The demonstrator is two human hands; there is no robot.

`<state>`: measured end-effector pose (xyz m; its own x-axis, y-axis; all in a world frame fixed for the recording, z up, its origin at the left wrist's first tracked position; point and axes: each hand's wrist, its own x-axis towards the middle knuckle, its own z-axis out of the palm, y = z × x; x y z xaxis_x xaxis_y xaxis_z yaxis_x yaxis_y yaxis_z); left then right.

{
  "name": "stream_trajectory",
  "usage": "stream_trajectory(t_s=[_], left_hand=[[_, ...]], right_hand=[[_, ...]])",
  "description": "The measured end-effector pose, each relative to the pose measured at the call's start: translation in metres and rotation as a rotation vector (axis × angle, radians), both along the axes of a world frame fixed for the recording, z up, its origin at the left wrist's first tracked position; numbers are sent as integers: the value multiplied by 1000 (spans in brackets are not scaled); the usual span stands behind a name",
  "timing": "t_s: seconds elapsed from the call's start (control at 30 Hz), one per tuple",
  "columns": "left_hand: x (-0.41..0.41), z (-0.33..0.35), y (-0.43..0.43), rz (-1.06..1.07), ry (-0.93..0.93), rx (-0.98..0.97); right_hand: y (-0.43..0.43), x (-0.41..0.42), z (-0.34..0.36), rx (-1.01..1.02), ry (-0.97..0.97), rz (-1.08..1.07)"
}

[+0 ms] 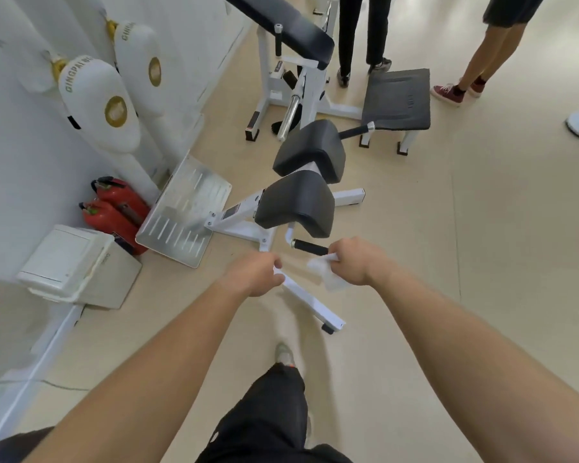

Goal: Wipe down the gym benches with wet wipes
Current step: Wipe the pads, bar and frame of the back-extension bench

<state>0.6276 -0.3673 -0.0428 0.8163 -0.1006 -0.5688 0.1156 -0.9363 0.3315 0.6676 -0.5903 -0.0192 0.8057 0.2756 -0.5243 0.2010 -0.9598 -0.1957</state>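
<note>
A white-framed hyperextension bench stands ahead with two black pads, the near pad (298, 203) and the far pad (311, 150). A black handle grip (310, 247) juts out below the near pad. My right hand (358, 262) grips a crumpled white wet wipe (325, 274), held just beneath that handle. My left hand (256, 274) is curled, its fingertips close to the white frame bar (311, 304); whether it holds anything is hidden. Further back stands a second bench with a long black pad (291, 28) and a black seat (396, 100).
Two red fire extinguishers (114, 208) and a white box (64, 259) lie by the left wall. A metal foot plate (184, 212) angles up from the bench. White punching pads (101, 105) hang on the wall. Two people's legs (361, 38) stand behind.
</note>
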Motion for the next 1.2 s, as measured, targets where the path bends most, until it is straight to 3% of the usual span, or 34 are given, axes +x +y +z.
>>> stream_trajectory(t_s=[0.23,0.5,0.8,1.03,1.2], left_hand=[[110,-43,-25,137,-7,-80],[201,-47,-37,395,-15,-148],[252,-80,-84,890,-166,-240],[281,-106,-165,1509,-325,-296],[294,-139,-167,1680,-311,-71]], right_hand=[[-11,135,-28,-37,53,109],[7,270,-32,-20,77,371],[39,381,-74,109,194,819],[20,440,-101,221,405,872],[25,444,-151,225,309,935]])
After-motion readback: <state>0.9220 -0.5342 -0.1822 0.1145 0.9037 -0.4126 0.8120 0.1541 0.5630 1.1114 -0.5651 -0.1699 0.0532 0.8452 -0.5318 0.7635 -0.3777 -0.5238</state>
